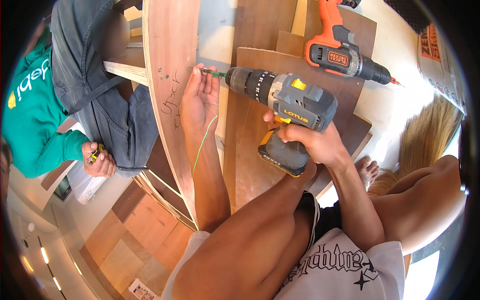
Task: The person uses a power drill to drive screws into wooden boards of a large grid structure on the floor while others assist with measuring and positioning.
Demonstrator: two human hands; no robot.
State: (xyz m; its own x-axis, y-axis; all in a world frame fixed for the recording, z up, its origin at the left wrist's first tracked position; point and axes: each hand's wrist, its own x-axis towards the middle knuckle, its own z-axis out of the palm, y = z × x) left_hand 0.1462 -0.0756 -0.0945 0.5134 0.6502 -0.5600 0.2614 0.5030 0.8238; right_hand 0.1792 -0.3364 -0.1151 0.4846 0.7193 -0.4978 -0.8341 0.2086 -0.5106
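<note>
My right hand [317, 140] is wrapped round the handle of a grey and black cordless drill [302, 100], with a finger by its yellow trigger. The drill lies level, its chuck pointing left at a long wooden board [170, 50] that stands on edge. A green-collared driver bit [216, 73] sticks out of the chuck. My left hand [201, 95] is closed in a pinch round a small screw [192, 68] at the bit's end, against the board's face. Dark dots and pencil writing mark the board close by.
An orange and black drill [337, 57] lies on brown panels [295, 130] at the upper right. A straw broom [427, 132] is on the right. At the left, another person in a green sweatshirt [37, 115] holds a small yellow and black tool [96, 154].
</note>
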